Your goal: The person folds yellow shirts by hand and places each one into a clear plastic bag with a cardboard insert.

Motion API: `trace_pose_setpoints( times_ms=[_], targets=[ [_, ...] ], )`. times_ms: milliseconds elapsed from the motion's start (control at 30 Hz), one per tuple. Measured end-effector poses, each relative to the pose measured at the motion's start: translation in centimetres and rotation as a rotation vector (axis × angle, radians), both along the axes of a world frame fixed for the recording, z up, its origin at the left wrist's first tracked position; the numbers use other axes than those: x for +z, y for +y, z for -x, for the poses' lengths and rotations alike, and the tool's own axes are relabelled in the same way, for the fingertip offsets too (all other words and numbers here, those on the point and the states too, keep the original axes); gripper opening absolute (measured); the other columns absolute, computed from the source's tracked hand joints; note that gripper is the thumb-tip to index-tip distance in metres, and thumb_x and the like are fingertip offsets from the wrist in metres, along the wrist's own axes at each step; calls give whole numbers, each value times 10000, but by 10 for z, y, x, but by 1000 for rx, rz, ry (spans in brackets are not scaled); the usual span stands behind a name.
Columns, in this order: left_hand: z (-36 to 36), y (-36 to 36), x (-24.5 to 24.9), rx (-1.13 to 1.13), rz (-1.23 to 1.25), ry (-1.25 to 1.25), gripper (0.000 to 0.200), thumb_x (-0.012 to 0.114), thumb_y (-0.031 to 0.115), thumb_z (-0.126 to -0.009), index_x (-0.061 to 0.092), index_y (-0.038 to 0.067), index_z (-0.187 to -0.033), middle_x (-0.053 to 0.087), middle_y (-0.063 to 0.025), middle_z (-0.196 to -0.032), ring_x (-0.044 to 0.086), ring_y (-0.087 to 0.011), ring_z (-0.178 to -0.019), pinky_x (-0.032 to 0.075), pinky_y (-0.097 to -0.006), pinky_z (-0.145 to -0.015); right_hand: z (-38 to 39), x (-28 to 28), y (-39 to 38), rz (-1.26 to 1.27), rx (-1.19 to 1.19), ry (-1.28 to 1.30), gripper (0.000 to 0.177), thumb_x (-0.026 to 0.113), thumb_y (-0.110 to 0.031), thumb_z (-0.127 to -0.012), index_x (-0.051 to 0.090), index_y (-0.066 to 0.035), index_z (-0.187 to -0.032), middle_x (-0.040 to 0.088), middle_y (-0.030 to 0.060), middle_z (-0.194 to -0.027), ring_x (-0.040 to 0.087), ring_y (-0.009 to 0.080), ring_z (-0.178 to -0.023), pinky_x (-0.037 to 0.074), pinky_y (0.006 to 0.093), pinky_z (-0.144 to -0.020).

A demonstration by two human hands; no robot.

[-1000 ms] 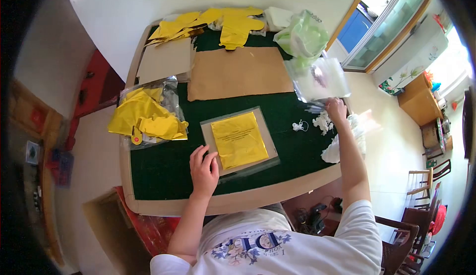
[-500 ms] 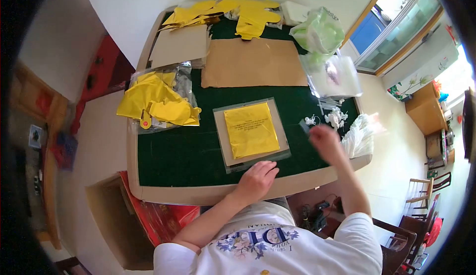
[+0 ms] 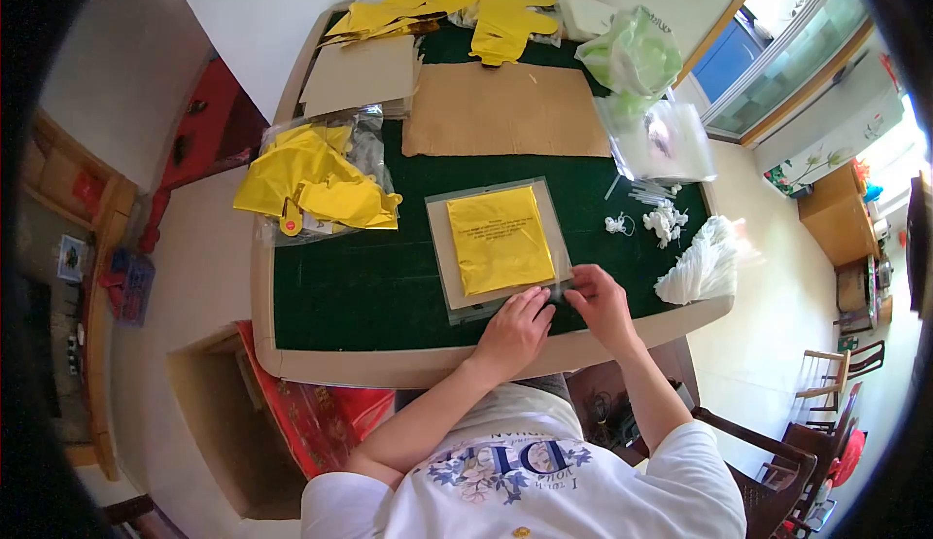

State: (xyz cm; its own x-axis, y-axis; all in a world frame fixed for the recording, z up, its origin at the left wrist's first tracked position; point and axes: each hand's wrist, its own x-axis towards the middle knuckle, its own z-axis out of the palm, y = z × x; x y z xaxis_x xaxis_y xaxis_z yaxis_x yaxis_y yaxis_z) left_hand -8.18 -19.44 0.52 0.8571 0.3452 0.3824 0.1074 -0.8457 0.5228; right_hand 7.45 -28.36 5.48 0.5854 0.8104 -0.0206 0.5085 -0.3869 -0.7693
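Right hand (image 3: 601,304) moved beside left hand (image 3: 517,330), yellow sheet (image 3: 500,240) flat in clear sleeve (image 3: 466,310)

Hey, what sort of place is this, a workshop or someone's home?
Most likely a room in someone's home: a green-topped table strewn with yellow foil pieces and clear bags, with wooden chairs and a glass sliding door nearby.

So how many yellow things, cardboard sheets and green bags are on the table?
Yellow things: 3, the folded yellow sheet, the left yellow heap and the far yellow heap.
Cardboard sheets: 2, the brown cardboard sheet and the pale cardboard sheet.
Green bags: 1, the green bag.
Total: 6.
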Motion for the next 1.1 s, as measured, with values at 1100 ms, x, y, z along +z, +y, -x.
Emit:
trace_pose_setpoints(
  times_ms=[1100],
  targets=[
    [6,-2,-4,69,21,-89,174,621,71,-788,664,-6,-939,656,-135,-1085,573,-282,-1129,467,-396,-956,14,-18,19,-117,174,-460,273,679,-96,-778,553,-47,-1015,544,127,-903,553,325,-866,452,416,-758]
  ],
)
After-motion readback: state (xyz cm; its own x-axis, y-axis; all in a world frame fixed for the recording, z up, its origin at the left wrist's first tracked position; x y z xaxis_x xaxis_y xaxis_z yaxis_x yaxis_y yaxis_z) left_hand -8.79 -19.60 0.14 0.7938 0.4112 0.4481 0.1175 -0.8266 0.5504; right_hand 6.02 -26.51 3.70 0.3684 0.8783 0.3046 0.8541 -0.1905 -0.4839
